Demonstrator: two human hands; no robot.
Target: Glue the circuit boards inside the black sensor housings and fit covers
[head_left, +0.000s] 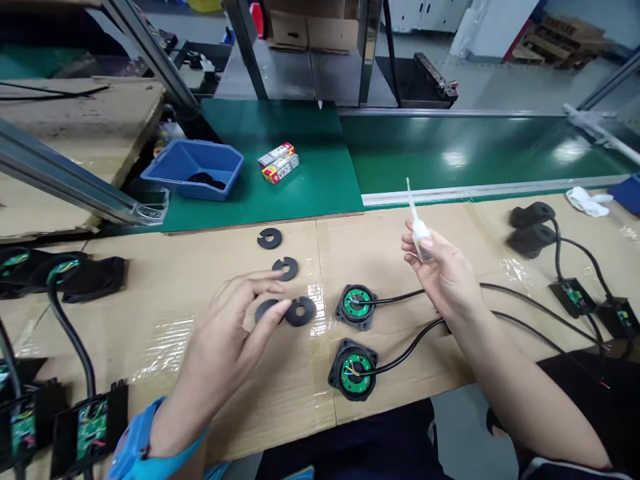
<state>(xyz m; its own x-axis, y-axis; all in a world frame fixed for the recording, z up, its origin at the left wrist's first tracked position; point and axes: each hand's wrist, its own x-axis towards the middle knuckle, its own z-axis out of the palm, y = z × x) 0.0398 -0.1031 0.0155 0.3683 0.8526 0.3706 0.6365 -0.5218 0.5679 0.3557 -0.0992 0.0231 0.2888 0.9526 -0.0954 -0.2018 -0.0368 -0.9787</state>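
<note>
My left hand hovers over the cardboard-covered bench, fingers spread, fingertips at a black slotted disc. Another disc lies just right of it, and two more discs lie farther back. My right hand is closed on a small clear glue bottle with a long thin nozzle pointing up. Between my hands sit two black round housings with green circuit boards, each with a black cable running off to the right.
A blue bin and small red-and-white boxes sit on the green mat. A green conveyor belt runs behind. More black housings and boards lie at left and right. A white rag is at far right.
</note>
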